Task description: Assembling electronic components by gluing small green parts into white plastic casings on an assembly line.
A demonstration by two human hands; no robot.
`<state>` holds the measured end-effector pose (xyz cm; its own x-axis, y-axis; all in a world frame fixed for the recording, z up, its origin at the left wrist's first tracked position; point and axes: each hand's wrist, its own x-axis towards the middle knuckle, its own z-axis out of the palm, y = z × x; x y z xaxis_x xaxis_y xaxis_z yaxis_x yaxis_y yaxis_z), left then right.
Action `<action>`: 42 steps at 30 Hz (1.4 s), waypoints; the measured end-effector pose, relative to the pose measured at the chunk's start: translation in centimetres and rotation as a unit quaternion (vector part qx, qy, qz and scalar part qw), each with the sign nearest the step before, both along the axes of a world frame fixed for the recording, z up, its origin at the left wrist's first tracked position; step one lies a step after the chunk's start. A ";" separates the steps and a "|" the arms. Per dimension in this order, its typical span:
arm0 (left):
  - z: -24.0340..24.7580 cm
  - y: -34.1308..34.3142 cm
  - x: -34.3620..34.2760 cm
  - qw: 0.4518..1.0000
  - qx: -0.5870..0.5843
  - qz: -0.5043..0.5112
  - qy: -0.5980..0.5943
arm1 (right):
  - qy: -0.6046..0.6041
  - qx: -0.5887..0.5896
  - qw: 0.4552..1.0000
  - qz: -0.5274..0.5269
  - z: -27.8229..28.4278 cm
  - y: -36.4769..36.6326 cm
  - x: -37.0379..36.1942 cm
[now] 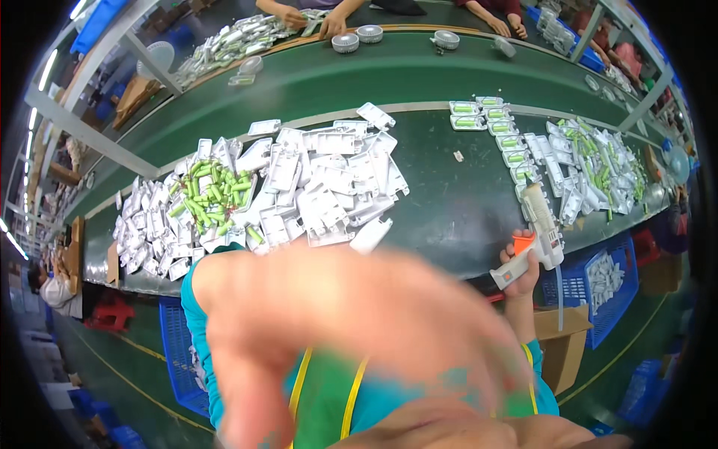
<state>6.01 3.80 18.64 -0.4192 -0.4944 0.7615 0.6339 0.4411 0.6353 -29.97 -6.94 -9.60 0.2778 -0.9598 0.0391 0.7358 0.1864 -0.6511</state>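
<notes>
The left hand [329,337] fills the lower middle of the view, raised close to the camera and badly blurred; its fingers spread downward and apart, open, with nothing in them. A white plastic piece [370,235] shows just above its upper edge, but the blur hides whether the hand touches it.

The right hand [521,277] is at the near edge of the desk [441,194], off to the right and well apart from the left one. It is closed around the grip of a white glue gun [540,224] with an orange trigger, whose body points up and away over the green desk surface.

Beyond the left hand lies a broad heap of white plastic casings [314,179], with a cluster of green cylindrical batteries [213,191] in its left part. Past the glue gun, a curved row of casings fitted with green batteries [497,131] runs toward a second mixed pile [591,165] at the right. A blue crate [609,280] of white parts stands below the desk edge beside the right hand. Other people's hands [307,15] work at the far side of the belt.
</notes>
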 end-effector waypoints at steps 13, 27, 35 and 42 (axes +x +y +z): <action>-1.9 1.6 -1.6 0.782 -0.406 0.391 0.265 | 0.008 0.019 1.000 -0.007 0.6 0.1 0.4; -21.3 -8.0 1.5 0.445 -0.031 0.582 -0.680 | -0.011 0.003 1.000 -0.004 0.4 0.0 0.0; -22.8 -12.6 -4.7 0.615 -0.100 0.492 -0.608 | -0.035 0.005 0.999 0.005 -0.2 0.1 0.2; -22.7 -15.8 -1.8 0.702 -0.099 0.528 -0.468 | -0.035 -0.003 0.999 0.006 0.1 0.2 0.1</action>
<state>4.25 -11.98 -4.09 -0.2612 -0.8286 0.4953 -0.7667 0.4898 0.4151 -29.85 -6.72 -9.52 0.2855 -0.9562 0.0655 0.7775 0.1911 -0.5992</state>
